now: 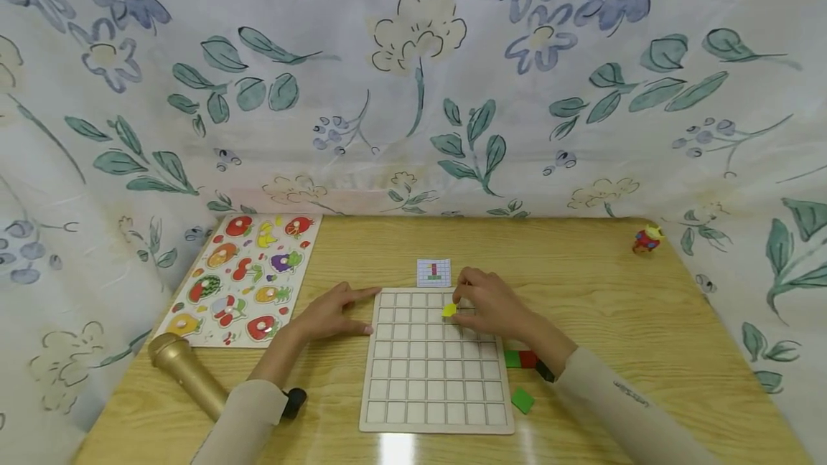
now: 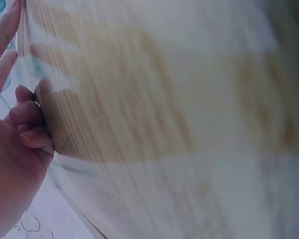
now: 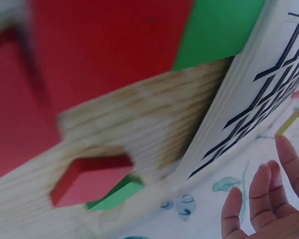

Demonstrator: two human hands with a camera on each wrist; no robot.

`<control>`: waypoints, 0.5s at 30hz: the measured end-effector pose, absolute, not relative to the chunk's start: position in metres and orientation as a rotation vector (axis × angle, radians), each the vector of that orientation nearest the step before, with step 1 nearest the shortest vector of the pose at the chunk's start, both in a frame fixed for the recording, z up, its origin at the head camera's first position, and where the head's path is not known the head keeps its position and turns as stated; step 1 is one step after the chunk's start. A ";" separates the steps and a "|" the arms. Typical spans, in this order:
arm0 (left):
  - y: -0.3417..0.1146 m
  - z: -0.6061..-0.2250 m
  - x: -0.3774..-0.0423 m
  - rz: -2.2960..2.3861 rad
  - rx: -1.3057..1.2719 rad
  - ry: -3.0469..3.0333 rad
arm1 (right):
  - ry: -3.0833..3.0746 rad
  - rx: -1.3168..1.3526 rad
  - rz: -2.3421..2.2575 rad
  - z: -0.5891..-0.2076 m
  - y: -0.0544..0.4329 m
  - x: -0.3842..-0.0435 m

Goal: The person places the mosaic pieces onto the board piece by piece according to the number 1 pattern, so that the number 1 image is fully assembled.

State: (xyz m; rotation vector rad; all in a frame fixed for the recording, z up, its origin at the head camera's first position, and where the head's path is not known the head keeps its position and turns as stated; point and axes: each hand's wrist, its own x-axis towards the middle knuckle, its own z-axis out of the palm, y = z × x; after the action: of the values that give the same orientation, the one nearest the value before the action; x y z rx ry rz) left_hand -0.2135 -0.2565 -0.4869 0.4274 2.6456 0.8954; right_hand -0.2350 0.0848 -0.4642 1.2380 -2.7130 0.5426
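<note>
A pale grid board (image 1: pixel 413 372) lies flat in front of me. My left hand (image 1: pixel 329 313) is at its upper left, thumb and index finger extended with their tips at the board's side edge. Over the upper right squares, my right hand (image 1: pixel 489 301) pinches a yellow square tile (image 1: pixel 449 310) between thumb and fingers; the tile's edge (image 3: pixel 287 123) also shows in the right wrist view. A small pattern card (image 1: pixel 433 273) with coloured squares lies just beyond the board. In the left wrist view, the left hand (image 2: pixel 15 154) has its other fingers bent.
Right of the board are a green tile (image 1: pixel 522 400), another green tile (image 1: pixel 512 358) and a red tile (image 1: pixel 528 359), partly under the right forearm. A fruit puzzle board (image 1: pixel 258 278) and a gold microphone (image 1: pixel 194 379) lie at left. A small toy figure (image 1: pixel 647 238) stands far right.
</note>
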 end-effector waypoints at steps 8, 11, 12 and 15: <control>-0.256 -0.487 -0.215 0.917 0.405 2.633 | -2.702 1.269 0.532 -0.471 0.069 -0.239; -0.256 -0.488 -0.215 0.909 0.406 2.636 | -2.696 1.289 0.526 -0.472 0.064 -0.239; -0.256 -0.487 -0.215 0.904 0.404 2.638 | -2.696 1.298 0.522 -0.473 0.062 -0.239; -0.257 -0.487 -0.215 0.903 0.406 2.637 | -2.694 1.311 0.510 -0.474 0.058 -0.239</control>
State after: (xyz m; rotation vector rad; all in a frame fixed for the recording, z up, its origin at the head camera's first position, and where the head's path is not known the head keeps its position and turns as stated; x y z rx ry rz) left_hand -0.2147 -0.2568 -0.4866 0.4056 2.6373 0.9032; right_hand -0.2394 0.0577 -0.4741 1.3114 -2.6937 0.5101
